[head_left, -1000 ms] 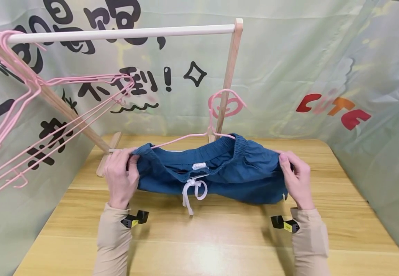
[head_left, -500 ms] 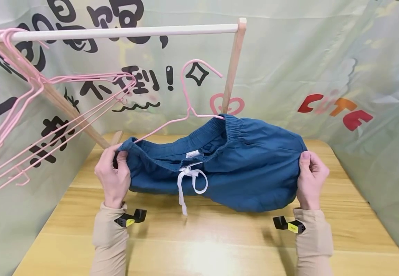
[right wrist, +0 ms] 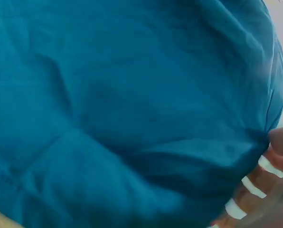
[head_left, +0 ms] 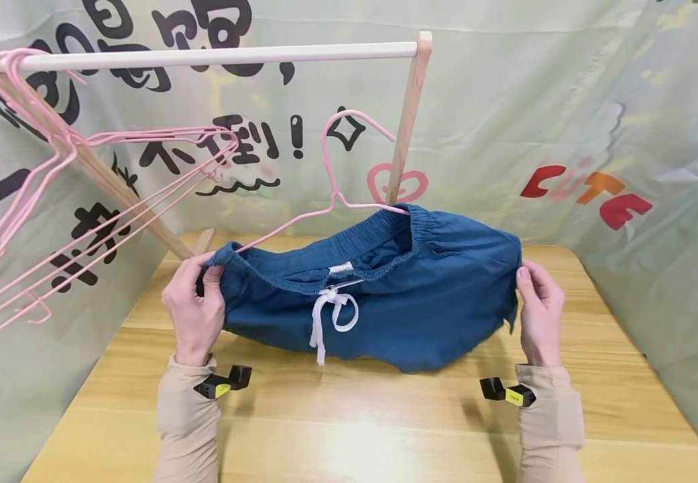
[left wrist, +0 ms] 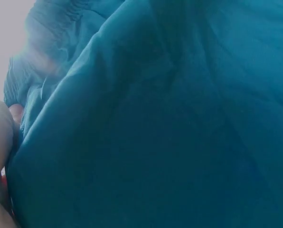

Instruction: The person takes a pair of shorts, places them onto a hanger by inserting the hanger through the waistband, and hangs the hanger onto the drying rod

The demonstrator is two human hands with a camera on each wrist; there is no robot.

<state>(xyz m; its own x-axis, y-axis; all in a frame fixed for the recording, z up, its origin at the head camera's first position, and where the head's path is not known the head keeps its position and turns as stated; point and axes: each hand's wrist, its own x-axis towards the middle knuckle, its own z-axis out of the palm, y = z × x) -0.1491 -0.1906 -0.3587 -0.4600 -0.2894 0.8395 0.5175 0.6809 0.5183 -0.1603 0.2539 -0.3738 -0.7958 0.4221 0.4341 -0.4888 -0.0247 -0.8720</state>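
Blue shorts (head_left: 445, 288) with a gathered waistband and a white drawstring bow (head_left: 318, 322) are held up above the table. A pink hanger (head_left: 334, 198) sits partly inside the waistband; its hook sticks up, and its right end is hidden in the cloth. My left hand (head_left: 194, 308) pinches the left end of the waistband, thumb in front. At the other side, my right hand (head_left: 542, 308) pinches the shorts' right edge between thumb and fingers. In both wrist views the shorts (left wrist: 132, 123) fill most of the picture, with part of the right hand (right wrist: 274, 175) at the edge.
A rack with a white rod (head_left: 222, 55) and wooden posts stands behind and left. Several pink hangers (head_left: 62, 141) hang at its left end. Printed fabric walls (head_left: 475, 121) surround the wooden table (head_left: 355, 416).
The shorts and hanger have risen, and the hanger's hook has shifted left. The hands have spread farther apart; in the last half second the right hand has come slightly back inward.
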